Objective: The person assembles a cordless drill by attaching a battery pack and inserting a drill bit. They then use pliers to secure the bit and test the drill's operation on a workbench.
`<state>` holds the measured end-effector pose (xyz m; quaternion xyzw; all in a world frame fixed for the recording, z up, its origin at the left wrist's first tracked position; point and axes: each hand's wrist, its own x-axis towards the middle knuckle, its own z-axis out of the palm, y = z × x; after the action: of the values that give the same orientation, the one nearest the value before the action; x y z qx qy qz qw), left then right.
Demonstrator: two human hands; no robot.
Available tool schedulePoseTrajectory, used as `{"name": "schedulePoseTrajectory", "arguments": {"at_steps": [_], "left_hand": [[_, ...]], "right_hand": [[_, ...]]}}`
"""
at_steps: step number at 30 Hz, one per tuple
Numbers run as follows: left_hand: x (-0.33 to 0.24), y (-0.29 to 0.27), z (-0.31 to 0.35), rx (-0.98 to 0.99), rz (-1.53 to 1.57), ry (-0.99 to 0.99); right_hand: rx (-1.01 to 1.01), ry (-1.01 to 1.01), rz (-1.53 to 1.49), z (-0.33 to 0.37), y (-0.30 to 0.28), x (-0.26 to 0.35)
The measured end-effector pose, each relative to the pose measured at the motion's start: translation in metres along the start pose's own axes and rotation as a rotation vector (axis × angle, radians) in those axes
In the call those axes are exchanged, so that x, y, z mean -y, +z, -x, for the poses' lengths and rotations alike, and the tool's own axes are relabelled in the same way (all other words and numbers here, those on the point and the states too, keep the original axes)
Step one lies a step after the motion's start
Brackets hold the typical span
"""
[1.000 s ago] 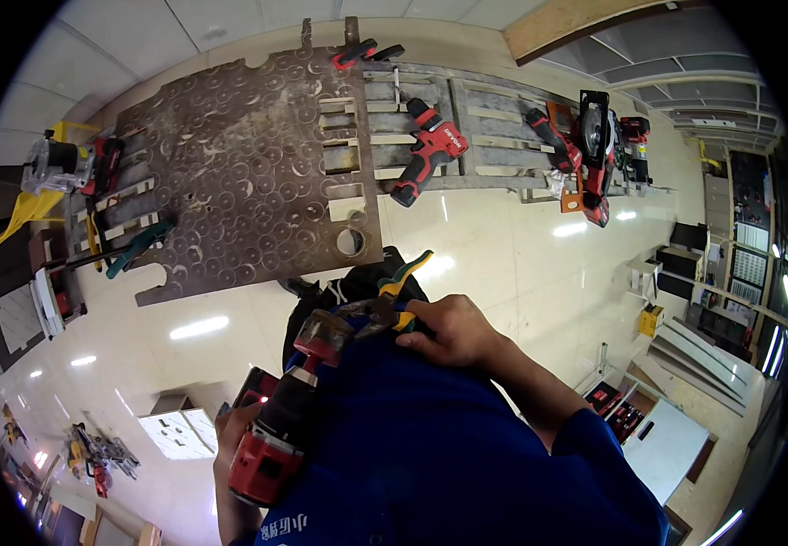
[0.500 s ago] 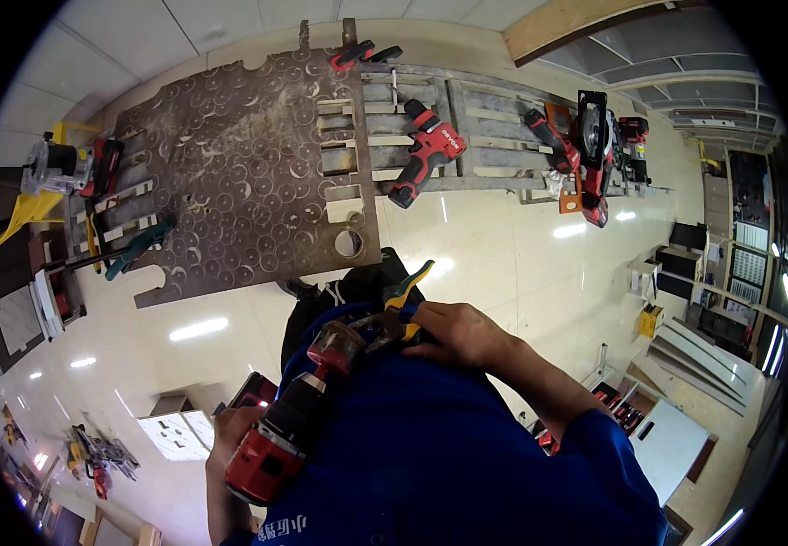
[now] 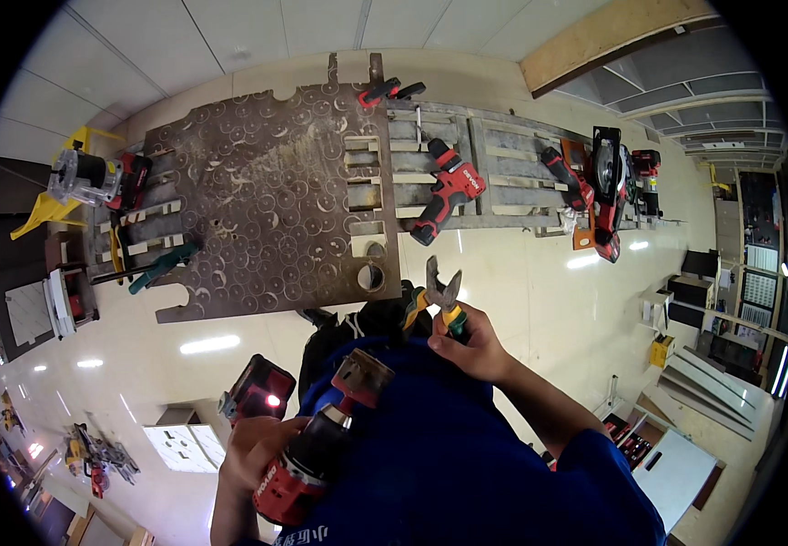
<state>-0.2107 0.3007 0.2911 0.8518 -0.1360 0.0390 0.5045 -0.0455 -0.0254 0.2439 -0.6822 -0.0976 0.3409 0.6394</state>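
My left hand (image 3: 257, 446) is wrapped round a red and black cordless drill (image 3: 289, 487) held close to my blue shirt. A cylindrical hole saw (image 3: 364, 378), reddish and worn, sits in its chuck and points away to the upper right. In my right hand (image 3: 474, 350) is a pair of pliers (image 3: 446, 289) with green and yellow handles. Its metal jaws stand apart and point away from me, clear of the hole saw. Part of the handles is hidden by my fingers.
Ahead, a brown board (image 3: 257, 200) covered in circular cuts lies on a slatted bench (image 3: 503, 155). Another red cordless drill (image 3: 453, 191), a circular saw (image 3: 608, 182) and a trim router (image 3: 89, 177) rest along it. A white cabinet (image 3: 676, 469) stands at the right.
The pliers have come away from the hole saw and been turned, so their jaws now point forward. My right hand has shifted slightly right, and the bench appears lower in view.
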Motion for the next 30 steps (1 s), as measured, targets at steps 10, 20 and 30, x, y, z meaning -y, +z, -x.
{"name": "schedulePoseTrajectory", "arguments": {"at_steps": [10, 20, 30], "left_hand": [[-0.003, -0.008, -0.024, 0.085, -0.046, 0.113], [-0.001, -0.001, -0.008, 0.056, 0.0, 0.038], [0.011, 0.011, 0.043, 0.053, -0.02, -0.323]], "right_hand": [[0.426, 0.128, -0.231, -0.037, 0.015, 0.067], [0.495, 0.154, -0.249, -0.037, 0.019, 0.063], [0.43, 0.023, -0.273, -0.04, 0.027, 0.053]]}}
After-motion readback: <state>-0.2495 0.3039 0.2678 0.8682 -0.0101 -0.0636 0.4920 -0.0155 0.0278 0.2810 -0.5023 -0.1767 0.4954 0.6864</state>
